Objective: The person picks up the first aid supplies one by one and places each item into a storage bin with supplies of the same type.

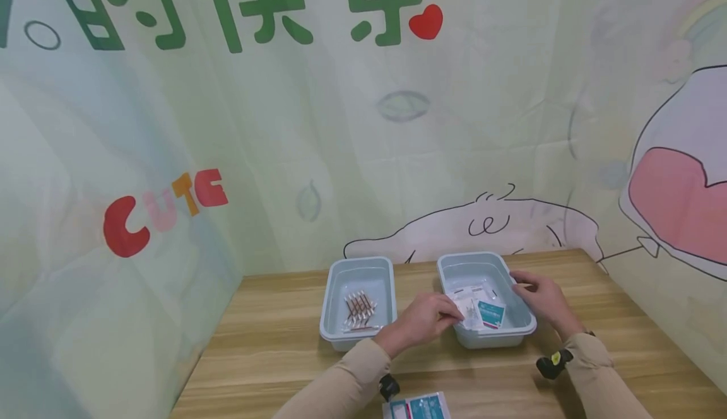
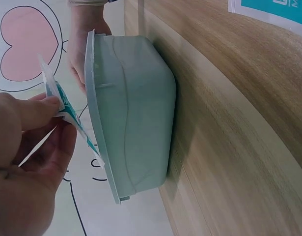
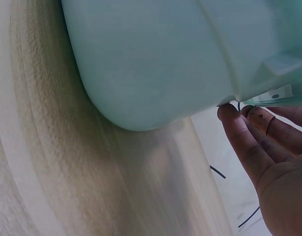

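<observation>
My left hand [image 1: 423, 319] pinches a flat white-and-teal sachet [image 2: 68, 107] between thumb and fingers, at the left rim of the right-hand light-blue plastic basin [image 1: 502, 332]. The sachet's far end overlaps that rim in the left wrist view. Inside the basin lie white packets [image 1: 472, 293] and a teal-printed packet [image 1: 491, 313]. On the basin's opposite side, my right hand [image 1: 545, 302] holds the rim, its thumb below the lip and the fingers at the edge, as the right wrist view shows.
A second light-blue basin [image 1: 324, 302] stands to the left, with several brown-stemmed swabs [image 1: 360, 306] in clear wrapping. Teal-and-white packets [image 1: 426, 407] lie on the wooden table [image 1: 267, 318] near its front. A printed cloth backdrop [image 1: 318, 141] rises behind the table.
</observation>
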### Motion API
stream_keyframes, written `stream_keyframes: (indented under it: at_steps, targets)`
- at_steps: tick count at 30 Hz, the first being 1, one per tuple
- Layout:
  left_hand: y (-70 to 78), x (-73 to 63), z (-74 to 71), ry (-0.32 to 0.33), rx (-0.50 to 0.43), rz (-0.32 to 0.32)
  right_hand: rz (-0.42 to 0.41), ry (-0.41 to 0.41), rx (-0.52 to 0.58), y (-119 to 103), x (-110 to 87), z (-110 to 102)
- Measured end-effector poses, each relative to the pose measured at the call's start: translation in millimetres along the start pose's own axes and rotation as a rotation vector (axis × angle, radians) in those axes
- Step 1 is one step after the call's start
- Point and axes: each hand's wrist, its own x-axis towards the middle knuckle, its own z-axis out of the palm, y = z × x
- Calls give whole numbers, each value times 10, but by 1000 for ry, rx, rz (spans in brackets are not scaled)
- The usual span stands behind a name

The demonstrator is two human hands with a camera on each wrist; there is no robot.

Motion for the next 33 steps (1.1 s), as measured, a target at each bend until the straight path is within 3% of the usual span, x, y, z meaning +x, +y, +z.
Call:
stream_keyframes:
  at_steps: [12,33]
  targets:
    - [-38,26,59,-29,42,45,-5,10,2,16,-12,-5]
    - [-44,55,103,-57,80,6,7,10,2,0,-20,6]
